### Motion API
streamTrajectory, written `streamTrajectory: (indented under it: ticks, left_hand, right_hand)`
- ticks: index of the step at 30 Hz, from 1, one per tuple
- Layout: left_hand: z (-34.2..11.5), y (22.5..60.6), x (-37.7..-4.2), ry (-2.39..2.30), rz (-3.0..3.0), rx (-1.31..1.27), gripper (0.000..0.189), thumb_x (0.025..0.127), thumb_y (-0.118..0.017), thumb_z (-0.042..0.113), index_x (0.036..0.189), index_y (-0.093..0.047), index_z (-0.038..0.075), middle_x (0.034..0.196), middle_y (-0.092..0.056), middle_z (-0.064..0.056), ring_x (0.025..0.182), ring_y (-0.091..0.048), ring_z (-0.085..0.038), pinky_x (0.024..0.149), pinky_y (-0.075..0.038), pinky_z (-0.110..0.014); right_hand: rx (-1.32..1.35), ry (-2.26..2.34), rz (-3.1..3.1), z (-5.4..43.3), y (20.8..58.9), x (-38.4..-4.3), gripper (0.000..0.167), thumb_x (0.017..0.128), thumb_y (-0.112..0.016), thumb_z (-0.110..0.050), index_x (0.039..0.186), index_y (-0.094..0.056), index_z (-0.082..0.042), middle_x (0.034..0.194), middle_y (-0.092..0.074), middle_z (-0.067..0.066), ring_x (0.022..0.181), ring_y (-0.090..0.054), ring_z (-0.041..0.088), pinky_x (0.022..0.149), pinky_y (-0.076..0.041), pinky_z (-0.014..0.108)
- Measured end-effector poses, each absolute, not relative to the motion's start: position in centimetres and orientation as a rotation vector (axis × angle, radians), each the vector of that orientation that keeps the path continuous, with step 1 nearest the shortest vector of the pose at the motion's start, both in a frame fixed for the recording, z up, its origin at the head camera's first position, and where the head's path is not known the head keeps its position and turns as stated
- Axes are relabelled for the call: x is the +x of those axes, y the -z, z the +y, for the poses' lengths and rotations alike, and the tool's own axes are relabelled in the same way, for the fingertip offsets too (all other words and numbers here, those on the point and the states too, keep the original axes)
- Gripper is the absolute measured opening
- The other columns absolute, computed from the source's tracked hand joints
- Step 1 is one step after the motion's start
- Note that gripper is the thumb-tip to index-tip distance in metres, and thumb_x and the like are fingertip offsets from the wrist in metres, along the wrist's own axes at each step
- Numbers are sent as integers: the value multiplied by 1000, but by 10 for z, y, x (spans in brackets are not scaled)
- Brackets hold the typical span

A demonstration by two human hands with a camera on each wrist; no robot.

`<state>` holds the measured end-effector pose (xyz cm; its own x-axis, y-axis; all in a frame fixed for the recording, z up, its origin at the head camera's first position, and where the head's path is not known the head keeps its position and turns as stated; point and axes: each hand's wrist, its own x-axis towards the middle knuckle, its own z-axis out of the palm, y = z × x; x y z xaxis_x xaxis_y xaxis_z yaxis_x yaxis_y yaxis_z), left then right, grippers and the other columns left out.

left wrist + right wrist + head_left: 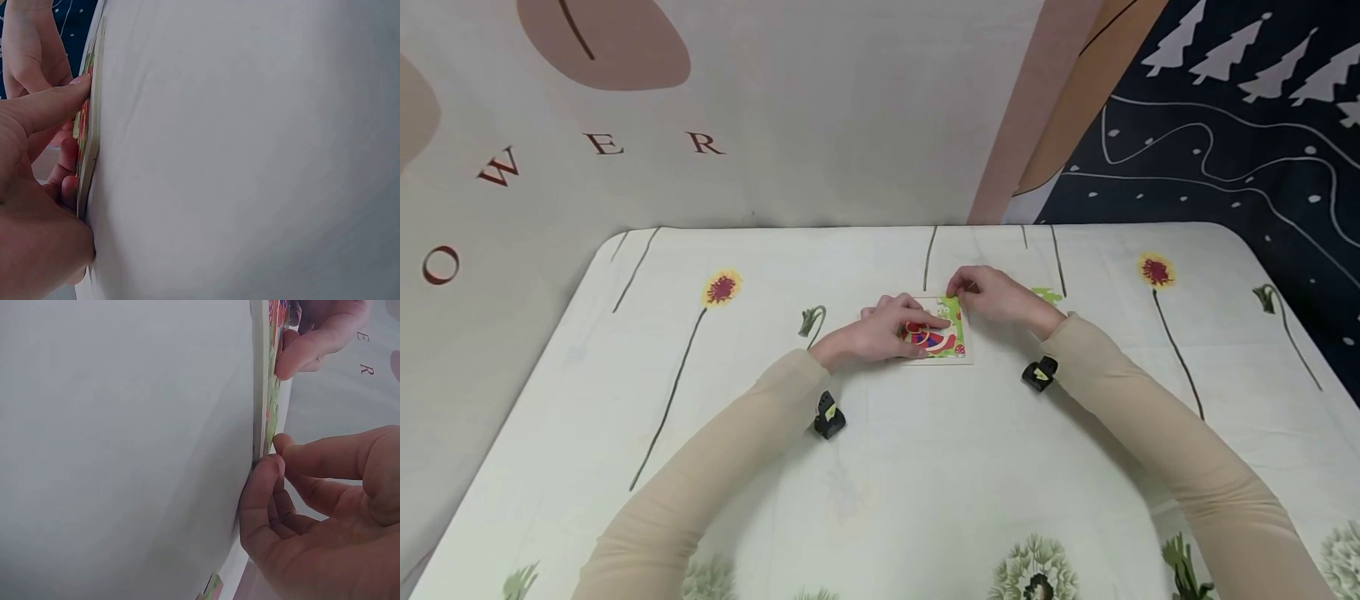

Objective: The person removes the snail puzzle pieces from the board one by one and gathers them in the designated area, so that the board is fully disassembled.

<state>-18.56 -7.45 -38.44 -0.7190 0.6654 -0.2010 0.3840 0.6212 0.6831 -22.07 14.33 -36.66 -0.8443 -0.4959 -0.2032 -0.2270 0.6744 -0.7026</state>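
A small flat jigsaw puzzle (958,342) with a red, blue and green picture and a pale border lies on the table. My left hand (883,329) rests over its left part, with the thumb and a straight finger pressing on the picture; it hides that side. At the far right corner, my right hand (992,293) pinches a green puzzle piece (950,305) between thumb and fingertip, right at the board's edge. In the right wrist view the right fingertips (267,472) meet at the end of the board (259,381). A loose green puzzle piece (1047,295) lies beyond the right wrist.
A white cloth (910,467) printed with flowers covers the table. Behind its far edge hangs a pale printed curtain (850,125), with a dark one (1210,167) patterned with trees at the right. A small black device (829,417) is strapped on each wrist.
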Motion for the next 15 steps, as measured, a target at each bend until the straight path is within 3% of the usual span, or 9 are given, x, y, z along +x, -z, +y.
streamTrajectory:
  ticks: [15]
  left_hand:
    - [-75, 382, -184, -867, 2410, 845, 50, 87, -71, 17, 135, -60, 23, 122, -47, -5, 106, -37, -23, 84, -25, -40]
  right_hand:
    - [-571, 1070, 2495, 144, 366, -219, 18, 92, -47, 5, 106, -59, 4, 105, -58, 18, 99, -53, 30, 89, -39, 41]
